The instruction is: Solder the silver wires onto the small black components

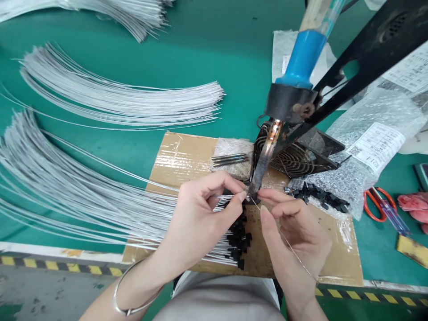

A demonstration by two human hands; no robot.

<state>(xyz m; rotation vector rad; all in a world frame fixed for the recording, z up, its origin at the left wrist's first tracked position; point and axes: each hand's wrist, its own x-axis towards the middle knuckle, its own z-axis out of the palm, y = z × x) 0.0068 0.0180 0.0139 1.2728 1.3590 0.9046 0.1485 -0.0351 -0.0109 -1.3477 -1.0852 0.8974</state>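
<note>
My left hand (203, 218) is closed in a pinch on the end of a white wire (223, 196), right beside the tip of a soldering iron (265, 158) that slants down from a black bracket. My right hand (294, 227) pinches a thin strand of solder wire (296, 255); its upper end reaches the iron's tip and the rest trails down across the palm. What exactly sits at the tip is partly hidden by my fingers. Below my hands lie many white wires ending in small black connectors (239, 240), on a taped cardboard sheet (334, 263).
Two bundles of white wires (120, 98) lie at the left and back of the green table. A small fan (297, 156) stands behind the iron. Loose black pieces (321, 196), a bubble-wrap bag (354, 129) and orange-handled scissors (374, 205) are at the right.
</note>
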